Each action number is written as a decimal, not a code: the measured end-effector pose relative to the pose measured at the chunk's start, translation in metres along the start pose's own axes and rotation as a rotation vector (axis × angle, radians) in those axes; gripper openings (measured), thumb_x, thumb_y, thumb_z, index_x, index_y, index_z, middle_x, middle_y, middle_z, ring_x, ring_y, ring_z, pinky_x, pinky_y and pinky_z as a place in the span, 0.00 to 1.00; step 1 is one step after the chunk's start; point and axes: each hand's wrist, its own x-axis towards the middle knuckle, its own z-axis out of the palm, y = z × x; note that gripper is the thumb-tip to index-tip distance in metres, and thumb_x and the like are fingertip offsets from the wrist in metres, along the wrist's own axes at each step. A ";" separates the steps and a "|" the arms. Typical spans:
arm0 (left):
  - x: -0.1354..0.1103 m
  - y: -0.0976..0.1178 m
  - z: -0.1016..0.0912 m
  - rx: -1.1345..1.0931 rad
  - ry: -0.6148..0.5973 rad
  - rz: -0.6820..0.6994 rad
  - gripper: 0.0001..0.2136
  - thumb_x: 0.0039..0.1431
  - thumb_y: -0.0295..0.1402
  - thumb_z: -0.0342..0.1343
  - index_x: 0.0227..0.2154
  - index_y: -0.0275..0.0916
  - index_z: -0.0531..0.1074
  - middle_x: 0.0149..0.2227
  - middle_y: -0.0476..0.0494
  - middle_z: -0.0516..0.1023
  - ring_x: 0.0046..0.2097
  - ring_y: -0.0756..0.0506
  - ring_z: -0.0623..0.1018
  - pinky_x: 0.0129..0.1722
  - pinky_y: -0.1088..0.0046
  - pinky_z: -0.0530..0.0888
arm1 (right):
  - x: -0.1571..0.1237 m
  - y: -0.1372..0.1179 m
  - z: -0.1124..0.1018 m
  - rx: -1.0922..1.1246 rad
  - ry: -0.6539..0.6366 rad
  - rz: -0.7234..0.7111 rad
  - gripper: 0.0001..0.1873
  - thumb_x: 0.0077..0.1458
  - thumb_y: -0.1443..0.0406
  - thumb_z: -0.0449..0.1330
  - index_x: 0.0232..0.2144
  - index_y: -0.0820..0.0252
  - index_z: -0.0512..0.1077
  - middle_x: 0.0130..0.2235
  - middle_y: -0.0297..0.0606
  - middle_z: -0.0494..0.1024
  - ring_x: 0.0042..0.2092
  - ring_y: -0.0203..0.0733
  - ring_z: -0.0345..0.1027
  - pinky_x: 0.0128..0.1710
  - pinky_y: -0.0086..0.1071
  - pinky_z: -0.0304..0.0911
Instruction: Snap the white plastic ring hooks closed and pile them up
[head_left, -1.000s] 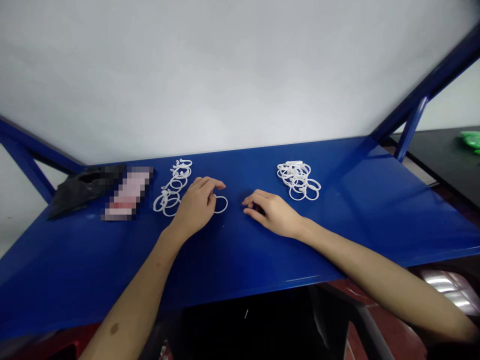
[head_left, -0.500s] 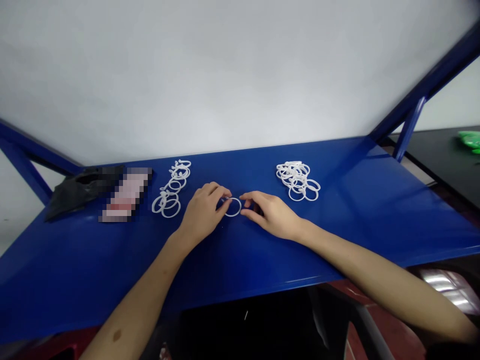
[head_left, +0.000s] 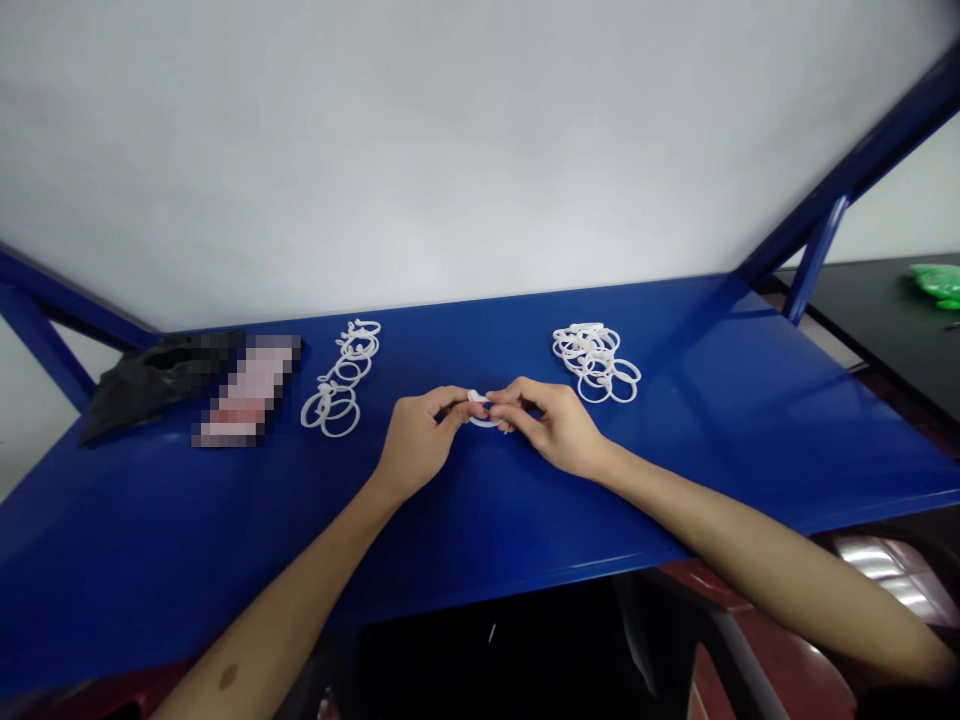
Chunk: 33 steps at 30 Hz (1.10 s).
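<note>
A white plastic curtain ring [head_left: 484, 423] is pinched between my two hands over the middle of the blue table. My left hand [head_left: 420, 440] closes its thumb and fingertips on the ring's left side. On the right side, the thumb and fingers of my right hand [head_left: 556, 428] grip it too. Fingertips hide much of the ring, so I cannot tell whether its clasp is fastened. A row of similar white rings [head_left: 358, 350] lies to the left of my left hand. Beyond my right hand, several more white rings [head_left: 592, 352] overlap in a pile.
The blue table [head_left: 480, 540] has its back edge against a pale wall. A black plastic bag [head_left: 150, 385] and a blurred pink packet [head_left: 251, 385] lie at the left. Blue braces [head_left: 814, 255] rise at both ends. A green item [head_left: 937, 283] rests on a dark surface at far right.
My left hand has moved right with the ring, lifting it towards my right hand. My right hand, which was apart from the ring with fingers open, has closed on it.
</note>
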 end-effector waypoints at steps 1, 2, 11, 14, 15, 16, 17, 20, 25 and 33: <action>-0.001 0.000 0.001 0.007 0.013 0.020 0.11 0.64 0.38 0.55 0.32 0.42 0.81 0.31 0.50 0.84 0.28 0.49 0.77 0.30 0.74 0.72 | 0.000 0.000 -0.001 -0.011 -0.007 -0.015 0.10 0.67 0.59 0.57 0.38 0.59 0.73 0.33 0.36 0.80 0.32 0.36 0.75 0.34 0.31 0.71; -0.002 -0.001 0.003 0.018 0.022 0.046 0.11 0.64 0.37 0.55 0.31 0.42 0.81 0.31 0.50 0.84 0.28 0.49 0.77 0.31 0.74 0.72 | 0.000 -0.001 -0.003 -0.030 -0.014 -0.037 0.11 0.67 0.59 0.57 0.36 0.59 0.73 0.32 0.35 0.80 0.32 0.36 0.75 0.35 0.31 0.71; -0.006 -0.002 0.007 0.089 -0.019 0.218 0.10 0.65 0.34 0.55 0.32 0.43 0.80 0.30 0.50 0.82 0.30 0.50 0.78 0.34 0.74 0.74 | -0.002 -0.002 -0.012 -0.339 -0.162 -0.268 0.13 0.71 0.64 0.48 0.44 0.60 0.72 0.42 0.42 0.79 0.42 0.40 0.76 0.42 0.33 0.71; 0.001 0.000 0.006 0.144 -0.029 0.258 0.10 0.66 0.40 0.56 0.40 0.43 0.80 0.35 0.47 0.82 0.34 0.47 0.79 0.35 0.71 0.75 | 0.005 -0.010 -0.025 -0.491 -0.067 -0.269 0.14 0.71 0.63 0.49 0.45 0.59 0.73 0.46 0.44 0.77 0.43 0.41 0.75 0.42 0.34 0.71; 0.004 -0.002 0.004 0.197 -0.013 0.271 0.11 0.66 0.41 0.56 0.43 0.44 0.79 0.38 0.46 0.83 0.38 0.46 0.79 0.40 0.68 0.76 | 0.007 -0.012 -0.034 -0.576 -0.006 -0.245 0.14 0.70 0.62 0.50 0.45 0.59 0.74 0.48 0.45 0.76 0.42 0.41 0.74 0.40 0.35 0.71; 0.007 -0.006 0.001 0.274 0.014 0.276 0.12 0.66 0.41 0.56 0.46 0.43 0.78 0.41 0.44 0.83 0.43 0.43 0.79 0.45 0.64 0.76 | 0.008 -0.013 -0.044 -0.670 0.060 -0.205 0.14 0.70 0.62 0.51 0.44 0.59 0.75 0.49 0.46 0.75 0.41 0.41 0.73 0.38 0.36 0.70; 0.010 -0.011 -0.003 0.369 0.054 0.265 0.13 0.66 0.40 0.55 0.49 0.43 0.76 0.45 0.42 0.82 0.48 0.40 0.78 0.51 0.58 0.75 | 0.009 -0.013 -0.056 -0.756 0.126 -0.149 0.13 0.69 0.62 0.52 0.44 0.59 0.76 0.48 0.47 0.75 0.38 0.41 0.72 0.36 0.36 0.69; 0.019 -0.035 -0.017 0.677 0.150 0.149 0.17 0.66 0.39 0.54 0.54 0.40 0.73 0.52 0.35 0.78 0.55 0.33 0.73 0.56 0.48 0.70 | 0.009 -0.007 -0.096 -0.888 0.132 -0.020 0.11 0.66 0.63 0.55 0.40 0.59 0.77 0.42 0.43 0.77 0.33 0.39 0.70 0.35 0.37 0.67; 0.023 -0.064 -0.036 0.906 0.237 -0.035 0.23 0.65 0.42 0.51 0.58 0.37 0.69 0.60 0.26 0.70 0.60 0.24 0.66 0.54 0.40 0.68 | 0.006 0.004 -0.133 -0.881 0.020 0.163 0.05 0.59 0.65 0.61 0.34 0.57 0.77 0.35 0.38 0.80 0.34 0.40 0.72 0.34 0.35 0.64; 0.022 -0.067 -0.039 0.965 0.185 -0.099 0.19 0.66 0.39 0.47 0.53 0.34 0.74 0.54 0.24 0.74 0.55 0.26 0.69 0.51 0.43 0.67 | 0.008 0.017 -0.132 -0.946 -0.019 0.314 0.02 0.55 0.66 0.63 0.31 0.57 0.76 0.33 0.36 0.81 0.33 0.39 0.73 0.32 0.33 0.62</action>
